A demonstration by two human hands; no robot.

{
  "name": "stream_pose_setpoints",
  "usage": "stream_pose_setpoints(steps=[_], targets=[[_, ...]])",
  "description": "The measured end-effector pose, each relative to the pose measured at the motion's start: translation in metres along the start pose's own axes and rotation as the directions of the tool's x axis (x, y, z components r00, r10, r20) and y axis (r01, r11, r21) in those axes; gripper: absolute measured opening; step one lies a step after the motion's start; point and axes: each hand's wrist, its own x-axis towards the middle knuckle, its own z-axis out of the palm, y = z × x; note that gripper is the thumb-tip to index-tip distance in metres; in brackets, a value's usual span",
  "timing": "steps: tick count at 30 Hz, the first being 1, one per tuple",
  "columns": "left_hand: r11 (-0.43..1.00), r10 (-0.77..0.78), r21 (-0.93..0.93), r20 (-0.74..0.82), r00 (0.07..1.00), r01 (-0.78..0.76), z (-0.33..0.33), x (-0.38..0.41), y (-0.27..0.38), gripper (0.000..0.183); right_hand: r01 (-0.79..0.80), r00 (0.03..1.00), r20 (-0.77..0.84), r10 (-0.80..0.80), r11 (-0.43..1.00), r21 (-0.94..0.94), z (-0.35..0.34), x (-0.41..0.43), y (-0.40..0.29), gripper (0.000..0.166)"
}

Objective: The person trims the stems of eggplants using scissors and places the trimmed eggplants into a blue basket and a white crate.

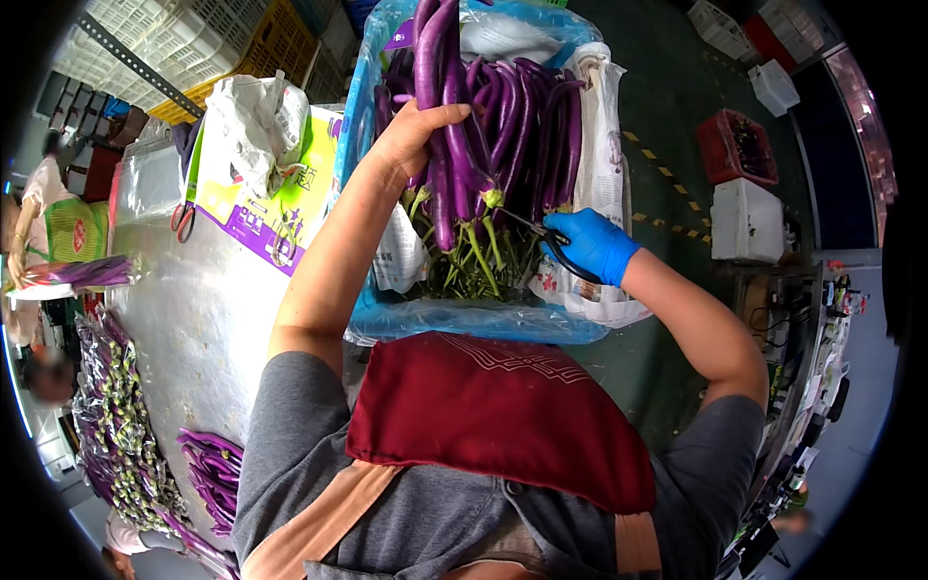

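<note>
My left hand [420, 138], bare, grips a bunch of long purple eggplants [442, 80] over a crate lined with blue plastic [471, 322]. Their green stems hang toward me. In a blue glove, my right hand [591, 246] holds black-handled scissors [558, 254], whose blades reach toward the stem end of one held eggplant. How far the blades are apart cannot be told. More eggplants [536, 138] lie in the crate, beside printed paper [602, 145] along its right side. Below the bunch, many green stems [464, 275] fill the crate's near end.
At left, a metal table [210, 326] bears red-handled scissors [183, 221], a printed sheet [254, 225], crumpled paper [254, 130] and eggplant piles [214, 475]. Co-workers are at the far left. Stacked plastic crates [174, 43] rise upper left. A red crate [736, 148] and white box [747, 221] stand right.
</note>
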Motion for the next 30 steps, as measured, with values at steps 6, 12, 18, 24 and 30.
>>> stream_pose_setpoints(steps=[6, 12, 18, 24, 30], targets=[[0.999, 0.027, -0.034, -0.013, 1.0, -0.028, -0.012, 0.004, 0.0, 0.036, -0.072, 0.969, 0.238, 0.073, 0.997, -0.012, -0.011, -0.013, 0.0, 0.026], [0.996, -0.005, -0.086, -0.033, 0.999, 0.002, 0.004, -0.001, 0.0, 0.031, -0.062, 0.959, 0.268, 0.09, 0.992, -0.111, -0.008, 0.001, -0.017, 0.035], [0.981, 0.018, -0.194, -0.034, 0.999, -0.024, 0.013, -0.002, -0.006, 0.031, -0.065, 0.977, 0.184, 0.104, 0.976, -0.205, 0.009, 0.018, -0.026, 0.03], [0.989, 0.087, -0.112, -0.121, 0.989, -0.101, 0.002, -0.003, -0.008, 0.029, -0.04, 0.975, 0.209, 0.076, 0.984, -0.171, 0.007, 0.013, -0.007, 0.031], [0.982, 0.068, -0.164, -0.143, 0.987, -0.091, -0.012, 0.003, -0.003, 0.031, 0.173, 0.98, 0.138, -0.141, 0.95, -0.26, 0.008, -0.007, 0.006, 0.03]])
